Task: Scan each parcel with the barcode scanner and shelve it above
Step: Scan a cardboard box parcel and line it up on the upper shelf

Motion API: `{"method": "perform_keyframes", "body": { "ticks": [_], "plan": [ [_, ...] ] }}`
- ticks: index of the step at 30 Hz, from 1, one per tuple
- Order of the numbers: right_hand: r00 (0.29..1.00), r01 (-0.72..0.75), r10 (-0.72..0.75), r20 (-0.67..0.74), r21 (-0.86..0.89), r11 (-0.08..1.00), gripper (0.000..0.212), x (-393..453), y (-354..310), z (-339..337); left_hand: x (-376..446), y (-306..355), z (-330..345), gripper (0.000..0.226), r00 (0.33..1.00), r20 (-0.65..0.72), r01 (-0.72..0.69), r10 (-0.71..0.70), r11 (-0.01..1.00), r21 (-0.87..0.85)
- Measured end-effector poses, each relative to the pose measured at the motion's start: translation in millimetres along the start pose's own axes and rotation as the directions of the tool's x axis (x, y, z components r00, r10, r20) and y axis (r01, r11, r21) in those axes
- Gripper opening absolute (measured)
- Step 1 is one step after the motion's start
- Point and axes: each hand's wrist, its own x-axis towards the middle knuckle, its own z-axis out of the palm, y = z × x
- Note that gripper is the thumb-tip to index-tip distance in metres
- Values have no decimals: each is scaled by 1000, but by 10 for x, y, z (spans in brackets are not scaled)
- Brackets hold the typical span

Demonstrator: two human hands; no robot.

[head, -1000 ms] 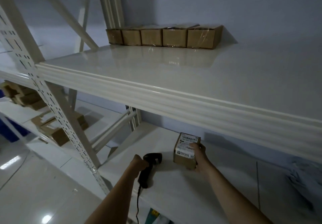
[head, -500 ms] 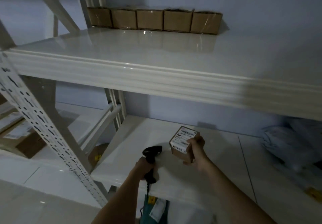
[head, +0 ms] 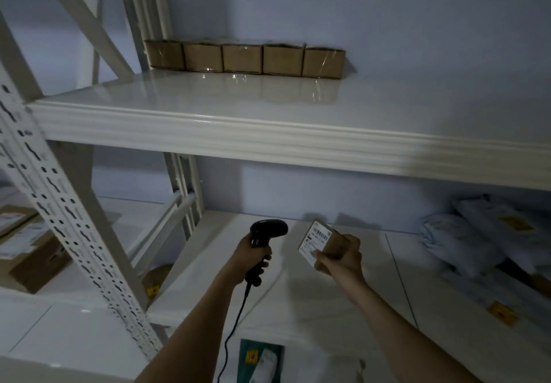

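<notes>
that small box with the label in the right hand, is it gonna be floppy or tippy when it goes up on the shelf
Probably stiff: the small box keeps square edges while the right hand grips it. Likely light, since one hand holds it up alone. Its flat faces should sit steady on the upper shelf, like the row of boxes already standing there, though the glossy surface may let it slide.

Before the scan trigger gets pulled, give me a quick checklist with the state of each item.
1. Scanner gripped by the left hand: ok.
2. Parcel held by the right hand, lifted off the lower shelf: ok.
3. Label with barcode turned toward the scanner head: ok.
4. Scanner beam on the barcode: cannot tell, no light visible.
5. Free space on the upper shelf, right of the row of boxes: ok.
6. Cord hanging free: ok as far as visible.
</notes>
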Motion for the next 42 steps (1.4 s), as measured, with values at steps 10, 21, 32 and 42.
{"method": "perform_keyframes", "body": {
  "ticks": [10,21,32,42],
  "plan": [
    [984,178,-174,42,-137,974,85,-30,-95,-276,-127,278,475,23,988,-29,-127,150,912,391],
    [989,146,-145,32,-27,989,78,-165,4,-383,-269,298,577,21,992,7,-117,123,930,348],
    [989,145,-145,9,-121,982,83,-125,98,-477,-353,272,559,24,991,39,-132,126,938,321],
    [991,134,-136,-5,-135,982,79,-94,171,-446,-387,261,472,19,991,51,-129,120,950,285]
  ]
}}
